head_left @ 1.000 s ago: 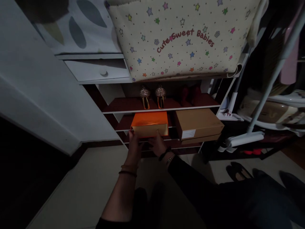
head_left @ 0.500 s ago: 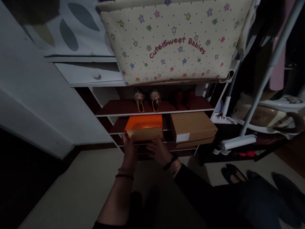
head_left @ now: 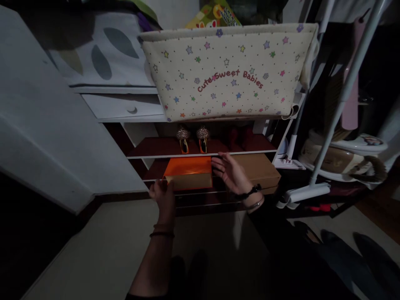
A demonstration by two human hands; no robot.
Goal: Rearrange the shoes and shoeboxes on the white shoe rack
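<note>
An orange shoebox [head_left: 189, 166] with a tan front face lies on a shelf of the rack, its front end toward me. At its front left corner is my left hand [head_left: 164, 198], fingers bent and thumb against the front face, closed on that corner. My right hand [head_left: 229, 173] is open beside the box's right side, with its fingers stretched toward it. Behind the right hand, a brown cardboard box [head_left: 262, 168] is partly covered by it on the same shelf.
Jewelled shoes [head_left: 203, 137] and dark red shoes [head_left: 240, 137] stand on the shelf above. A star-printed fabric bin [head_left: 225, 79] tops the rack beside a small drawer [head_left: 125, 106]. At right are a long-handled mop [head_left: 312, 191], stacked basins [head_left: 331, 158] and floor shoes [head_left: 306, 231].
My right hand has moved right and up, from the shoebox's front to its right side. The left hand stays by the left corner, with its fingers more bent. The view has tilted up slightly.
</note>
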